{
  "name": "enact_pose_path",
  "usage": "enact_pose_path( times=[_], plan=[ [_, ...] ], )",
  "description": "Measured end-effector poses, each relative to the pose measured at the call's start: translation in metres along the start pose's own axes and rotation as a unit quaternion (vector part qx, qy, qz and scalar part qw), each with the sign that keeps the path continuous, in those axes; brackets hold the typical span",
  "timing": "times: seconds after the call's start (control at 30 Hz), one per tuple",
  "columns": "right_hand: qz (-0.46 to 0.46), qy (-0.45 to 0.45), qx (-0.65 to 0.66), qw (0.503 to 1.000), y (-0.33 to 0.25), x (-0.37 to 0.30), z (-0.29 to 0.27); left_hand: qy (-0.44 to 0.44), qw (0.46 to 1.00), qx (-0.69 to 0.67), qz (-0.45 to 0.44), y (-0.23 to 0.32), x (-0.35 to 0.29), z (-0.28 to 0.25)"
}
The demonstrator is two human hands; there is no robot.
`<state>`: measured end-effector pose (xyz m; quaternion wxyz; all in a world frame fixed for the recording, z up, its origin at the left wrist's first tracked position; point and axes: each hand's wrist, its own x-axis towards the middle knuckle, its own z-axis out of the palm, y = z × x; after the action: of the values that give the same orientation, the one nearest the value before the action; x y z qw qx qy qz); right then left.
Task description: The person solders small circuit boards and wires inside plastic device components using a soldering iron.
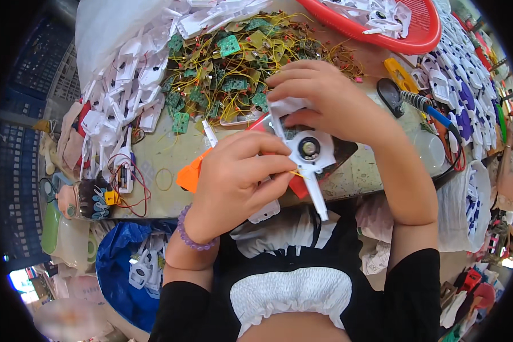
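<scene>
In front of me is a white plastic housing (325, 149) with a round black speaker (309, 148) set in it and a narrow handle pointing toward me. My left hand (239, 174) is closed, its thumb and fingers pinching the housing's left edge; a short yellow wire (295, 173) shows by the fingertips. My right hand (330, 102) curls over the upper part of the housing, gripping it, and hides some of it. Beneath lie a red object and a dark flat one, both mostly covered. An orange piece (190, 172) sits beside my left hand.
Green circuit boards (229, 45) with yellow wires are heaped at the back. White housings (125, 85) pile up at left; a red basket (370, 43) holds more. At right lie a blue-handled soldering iron (436, 114), black ring, yellow tool (400, 74) and clear cup (428, 148).
</scene>
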<state>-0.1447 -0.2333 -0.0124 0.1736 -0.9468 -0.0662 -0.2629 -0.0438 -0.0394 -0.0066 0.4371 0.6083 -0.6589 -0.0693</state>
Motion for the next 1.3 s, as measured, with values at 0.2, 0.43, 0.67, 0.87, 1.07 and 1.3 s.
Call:
enact_pose_path(
  times=[0.2,0.43,0.67,0.87,1.07,1.3],
  plan=[
    [-0.045,-0.020,0.045,0.998,0.008,0.017,0.017,-0.033,0.993,0.100,0.049,-0.005,0.013,0.010],
    [-0.022,0.101,-0.025,0.994,-0.002,0.003,0.002,-0.065,0.997,0.043,-0.030,-0.007,0.011,0.006],
    [0.413,0.353,0.245,0.803,-0.040,-0.130,-0.014,-0.070,0.996,0.041,-0.023,-0.008,0.010,0.001],
    [0.437,0.540,0.018,0.719,-0.014,-0.166,-0.020,-0.049,0.998,0.044,-0.023,-0.011,0.009,0.005],
    [0.425,0.507,-0.092,0.745,0.018,-0.156,-0.050,-0.057,0.997,0.052,-0.018,-0.011,0.011,0.006],
    [0.331,0.676,-0.226,0.619,-0.037,-0.194,-0.111,-0.050,0.997,0.055,-0.032,-0.008,0.010,0.007]
  ],
)
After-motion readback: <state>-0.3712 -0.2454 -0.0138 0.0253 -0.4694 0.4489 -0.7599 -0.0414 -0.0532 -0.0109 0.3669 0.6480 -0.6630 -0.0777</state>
